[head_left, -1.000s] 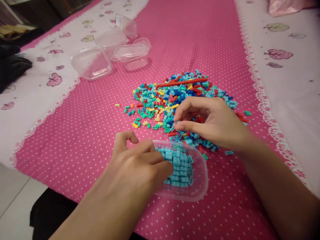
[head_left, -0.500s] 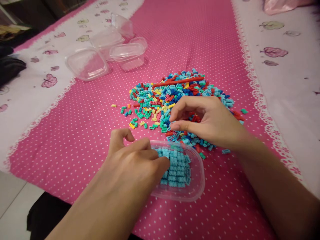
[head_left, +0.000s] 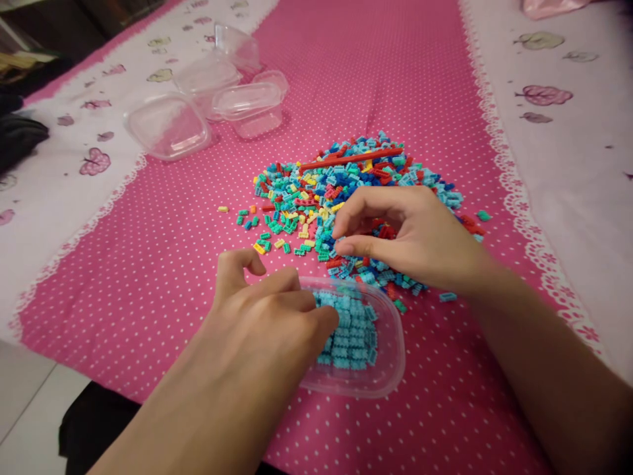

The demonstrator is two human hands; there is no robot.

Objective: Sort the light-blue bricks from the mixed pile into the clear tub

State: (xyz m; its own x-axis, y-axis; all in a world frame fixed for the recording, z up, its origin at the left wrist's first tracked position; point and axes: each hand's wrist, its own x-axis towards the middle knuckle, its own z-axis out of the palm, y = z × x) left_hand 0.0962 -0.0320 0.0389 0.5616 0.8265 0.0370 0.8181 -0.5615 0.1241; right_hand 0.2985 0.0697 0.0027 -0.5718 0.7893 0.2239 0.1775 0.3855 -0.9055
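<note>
A clear plastic container [head_left: 390, 369] holds light-blue building bricks [head_left: 351, 333] packed in rows. My left hand [head_left: 271, 323] reaches over its left side, fingers curled down among the bricks. Those fingertips are hidden behind the hand, so what they grip cannot be made out. Above the near part of a mixed pile of small building bricks [head_left: 297, 191] is my right hand [head_left: 405, 231], with thumb and forefinger bent close together. A bit of blue shows at their tips; whether it is a held brick or part of the pile behind is unclear.
Several clear plastic containers [head_left: 171, 128] stand at the far left on the pink dotted tablecloth [head_left: 386, 72]. A long red strip [head_left: 351, 160] lies across the pile. Loose bricks [head_left: 247, 218] are scattered to its left. Dark cloth [head_left: 22, 135] sits at the left edge.
The view has shifted very slightly. Both hands keep nearly the same pose and place, with the left over the container and the right over the pile.
</note>
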